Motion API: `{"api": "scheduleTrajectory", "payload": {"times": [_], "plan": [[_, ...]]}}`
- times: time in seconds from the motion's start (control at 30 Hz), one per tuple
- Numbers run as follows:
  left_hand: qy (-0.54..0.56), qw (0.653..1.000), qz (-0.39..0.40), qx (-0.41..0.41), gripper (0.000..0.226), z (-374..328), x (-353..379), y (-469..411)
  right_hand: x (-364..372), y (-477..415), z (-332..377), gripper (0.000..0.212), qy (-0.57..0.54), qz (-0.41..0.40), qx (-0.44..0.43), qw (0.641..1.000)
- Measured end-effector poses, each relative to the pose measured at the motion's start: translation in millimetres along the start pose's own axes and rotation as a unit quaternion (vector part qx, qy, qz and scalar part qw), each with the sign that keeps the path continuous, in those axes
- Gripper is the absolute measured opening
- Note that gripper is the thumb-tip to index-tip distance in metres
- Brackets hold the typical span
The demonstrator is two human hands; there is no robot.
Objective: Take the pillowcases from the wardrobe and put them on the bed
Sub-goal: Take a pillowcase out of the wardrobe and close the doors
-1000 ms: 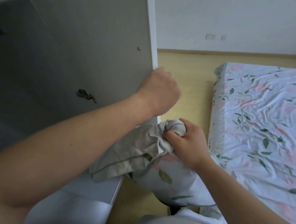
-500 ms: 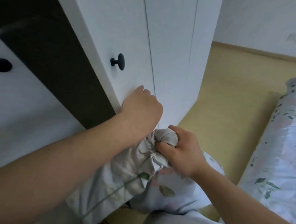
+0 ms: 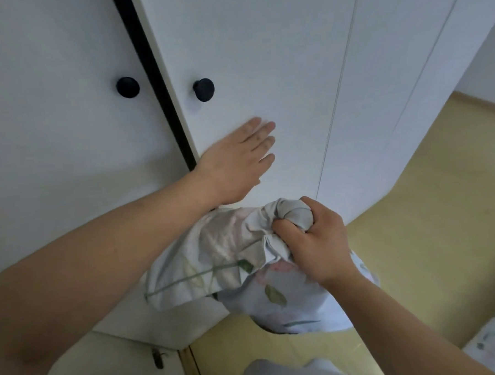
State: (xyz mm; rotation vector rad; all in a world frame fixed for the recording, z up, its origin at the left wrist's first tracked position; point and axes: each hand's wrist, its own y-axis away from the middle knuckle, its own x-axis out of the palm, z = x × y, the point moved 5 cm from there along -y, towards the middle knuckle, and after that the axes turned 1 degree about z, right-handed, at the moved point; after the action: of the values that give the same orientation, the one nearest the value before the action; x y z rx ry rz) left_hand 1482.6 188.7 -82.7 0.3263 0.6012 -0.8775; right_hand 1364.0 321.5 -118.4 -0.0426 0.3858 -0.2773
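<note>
I have the left hand (image 3: 238,162) spread flat, fingers straight and close together, palm pressed against the wardrobe door (image 3: 262,57) on the far side of the scene. Its bare forearm comes in from the near left corner and rises diagonally to the wrist. My right hand (image 3: 309,243) sits nearer and further right, curled into a tight fist, with thumb and fingers bunched round a twisted knot of the pillowcases (image 3: 230,262). The back of that hand faces up toward me, and its bare forearm enters from the near right corner. The two hands are close together but apart.
</note>
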Motion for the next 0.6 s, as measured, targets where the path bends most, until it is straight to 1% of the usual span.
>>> {"api": "scheduleTrajectory", "payload": {"times": [0.23,0.37,0.6], "plan": [[-0.053,0.998,-0.006,0.020,0.064,19.4,37.9,-3.5,-4.4,-17.1,6.5,0.031,0.002,-0.004,-0.006,1.000],[-0.047,0.999,-0.011,0.021,0.064,31.9,51.1,-3.2,-10.7,-22.7,7.3,0.030,0.002,-0.016,-0.010,1.000],[-0.020,1.000,0.012,0.015,0.062,40.2,52.1,-3.4,-24.5,-27.5,1.1,0.028,0.000,-0.034,-0.001,0.999]]}}
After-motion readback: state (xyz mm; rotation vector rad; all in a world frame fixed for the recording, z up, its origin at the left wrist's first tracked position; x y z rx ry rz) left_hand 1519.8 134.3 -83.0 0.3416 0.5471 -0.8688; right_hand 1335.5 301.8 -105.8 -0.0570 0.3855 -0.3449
